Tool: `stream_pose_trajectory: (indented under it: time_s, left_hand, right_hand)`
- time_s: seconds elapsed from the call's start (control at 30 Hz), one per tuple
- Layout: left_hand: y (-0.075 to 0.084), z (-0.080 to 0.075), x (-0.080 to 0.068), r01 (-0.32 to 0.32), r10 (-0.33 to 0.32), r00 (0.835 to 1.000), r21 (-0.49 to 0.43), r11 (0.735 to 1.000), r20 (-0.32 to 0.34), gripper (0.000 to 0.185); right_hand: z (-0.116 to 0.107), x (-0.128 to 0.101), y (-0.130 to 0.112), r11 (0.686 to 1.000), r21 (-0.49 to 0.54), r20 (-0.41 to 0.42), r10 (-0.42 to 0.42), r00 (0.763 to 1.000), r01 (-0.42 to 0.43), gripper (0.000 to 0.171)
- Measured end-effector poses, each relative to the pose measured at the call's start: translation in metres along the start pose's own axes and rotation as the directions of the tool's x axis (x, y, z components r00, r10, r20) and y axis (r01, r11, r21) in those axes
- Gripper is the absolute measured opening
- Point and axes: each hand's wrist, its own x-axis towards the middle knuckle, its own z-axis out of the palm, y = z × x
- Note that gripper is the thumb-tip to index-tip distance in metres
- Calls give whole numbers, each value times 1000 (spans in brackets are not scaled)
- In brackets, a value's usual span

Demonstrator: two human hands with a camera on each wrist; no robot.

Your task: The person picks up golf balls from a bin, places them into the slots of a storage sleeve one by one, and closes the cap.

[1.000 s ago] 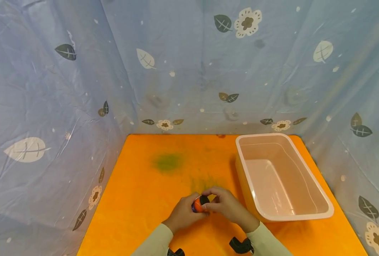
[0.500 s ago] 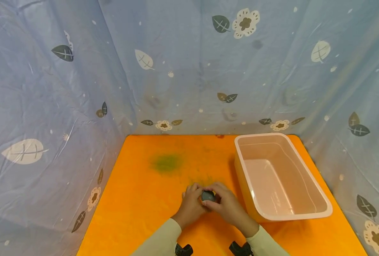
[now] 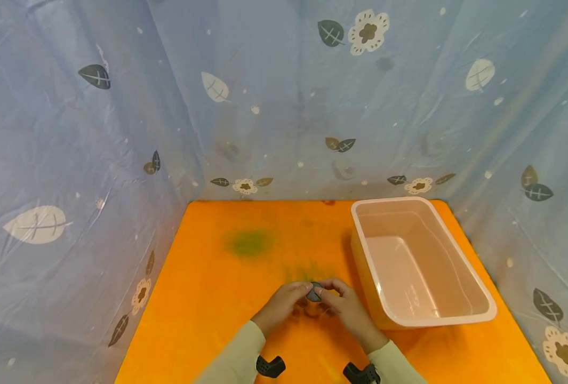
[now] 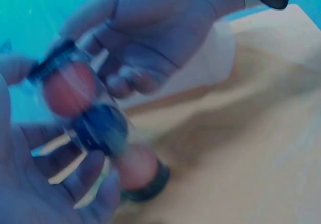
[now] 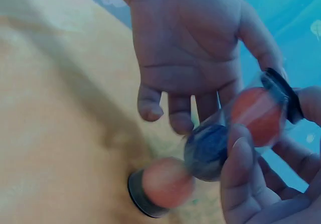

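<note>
Right now your two hands meet over the near middle of the orange surface (image 3: pixel 207 298), both working on a clear tube of balls (image 5: pixel 220 143). From the right wrist view the tube stands tilted, its dark bottom end (image 5: pixel 138 196) down at the surface and its dark cap (image 5: pixel 285 96) up near your fingers. Through the clear wall you can see an orange ball (image 5: pixel 168 181) at the bottom, a dark blue ball (image 5: pixel 206 151) in the middle and another orange one (image 5: pixel 256 113) at the top.

Your right hand (image 3: pixel 343 309) has its fingers curled round the upper part of the tube, the thumb lying across the blue ball. Your left hand (image 3: pixel 284 304) comes in from the other side with its fingers bent toward the tube; the left wrist view is blurred, yet it shows the tube (image 4: pixel 100 128) lying against that hand's curled fingers, so it grips too. In the head view only the dark cap (image 3: pixel 314 292) peeks out between your fingertips.

Just to the right of your hands sits a pale pink tub (image 3: pixel 456 256) on the surface, apart from the tube. Blue floral sheeting (image 3: pixel 72 133) hangs round the sides and back
</note>
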Motion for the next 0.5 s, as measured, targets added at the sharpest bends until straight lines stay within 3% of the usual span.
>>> stream_pose_trajectory:
  time_s: [0.1,0.27,0.5]
  left_hand:
    - [0,6,3,28,-29,999,-37,999,-24,46]
    - [2,10,8,-10,3,996,-89,996,-84,42]
    - [3,8,12,-32,27,995,-60,998,-96,40]
  right_hand:
    - [-2,-1,1,1000,25,-14,12,1000,-11,29]
    - [-1,4,-5,995,99,-15,-8,1000,10,29]
    - [2,7,-9,994,101,-29,-28,999,31,26]
